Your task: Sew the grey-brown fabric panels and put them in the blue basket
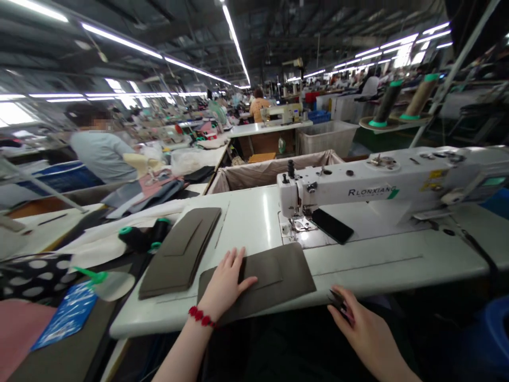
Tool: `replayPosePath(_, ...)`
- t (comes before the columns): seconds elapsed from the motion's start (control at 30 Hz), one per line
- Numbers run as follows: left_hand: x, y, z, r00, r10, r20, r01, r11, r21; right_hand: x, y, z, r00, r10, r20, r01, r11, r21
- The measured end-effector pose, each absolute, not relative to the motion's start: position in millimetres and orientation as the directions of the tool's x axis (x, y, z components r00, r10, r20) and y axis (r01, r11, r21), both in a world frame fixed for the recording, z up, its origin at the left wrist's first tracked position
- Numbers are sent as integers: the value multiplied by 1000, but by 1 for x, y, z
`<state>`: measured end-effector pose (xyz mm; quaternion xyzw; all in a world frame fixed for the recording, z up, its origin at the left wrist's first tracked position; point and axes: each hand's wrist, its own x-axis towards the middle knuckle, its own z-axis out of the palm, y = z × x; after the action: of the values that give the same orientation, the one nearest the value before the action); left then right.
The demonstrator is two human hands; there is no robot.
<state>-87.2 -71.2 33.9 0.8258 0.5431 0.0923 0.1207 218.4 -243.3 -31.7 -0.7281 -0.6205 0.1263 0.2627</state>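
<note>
My left hand [225, 284] lies flat with its fingers apart on a taupe leather-like panel [282, 273], which has a stitched pocket outline and overhangs the near table edge. My right hand [358, 329] is at the table's front edge, holding small black thread snips [338, 303]. A stack of similar panels [181, 252] sits left of my left hand. Ahead, a white RLONXIANG sewing machine [382, 183] stands on the white sewing table [254, 223]. A black phone [332, 225] lies on the table beside its needle area.
Black thread spools with green ends [141, 237] lie left of the stack. A fabric-lined bin [270, 170] stands behind the table. A co-worker in a grey top [101, 156] sits at the left among fabric pieces. Thread cones [387, 101] stand at the upper right.
</note>
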Motion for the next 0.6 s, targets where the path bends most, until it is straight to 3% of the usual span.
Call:
replayPosePath(0.07,-97,-65,32,341,939,-42,914,-320,250,216,-242,-40,158,978,139,845,-61,-531)
replayPosePath(0.2,-99,-63,35,307,950,-62,915,-276,295,212,-238,-52,108,985,131,853,-25,-521)
replayPosePath(0.47,-134,-61,75,457,859,-230,722,-207,660,251,-252,-55,146,983,113,826,-58,-560)
replayPosePath(0.6,-190,-30,116,263,957,-121,634,-77,770,287,-269,-54,188,979,85,814,-107,-572)
